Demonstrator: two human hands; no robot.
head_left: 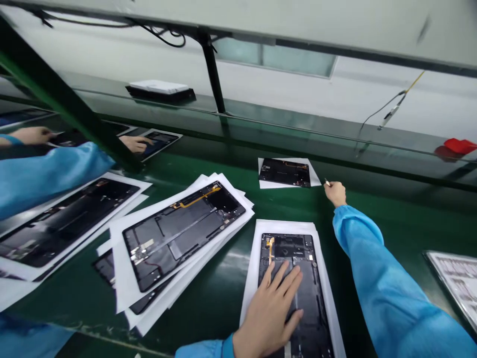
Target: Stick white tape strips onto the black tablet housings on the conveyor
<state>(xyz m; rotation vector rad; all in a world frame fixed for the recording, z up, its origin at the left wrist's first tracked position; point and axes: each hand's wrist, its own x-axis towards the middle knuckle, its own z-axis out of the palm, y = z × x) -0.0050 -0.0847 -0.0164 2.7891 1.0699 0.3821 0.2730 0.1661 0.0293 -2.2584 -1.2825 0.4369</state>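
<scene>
My left hand (270, 313) lies with fingers spread on a black tablet housing (313, 293), whose inner side faces up with an orange flex cable at its far end. White paper (286, 227) lies beneath that housing. Reached out to the far right, my right hand (336, 193) pinches a small, pale, thin-tipped thing (327, 182), too small to name. Left of that hand, another tablet housing (285, 172) rests on white paper. A stack of tablet housings (186, 228) interleaved with white sheets stands left of my left hand.
At the left, a co-worker's blue sleeves (48, 166) and hand (136, 143) are over more housings (70, 219). A green post (70, 94) slants across there. A tray of small parts (456, 278) sits at the right edge. A cord with a connector (389, 115) hangs above the bench (219, 278).
</scene>
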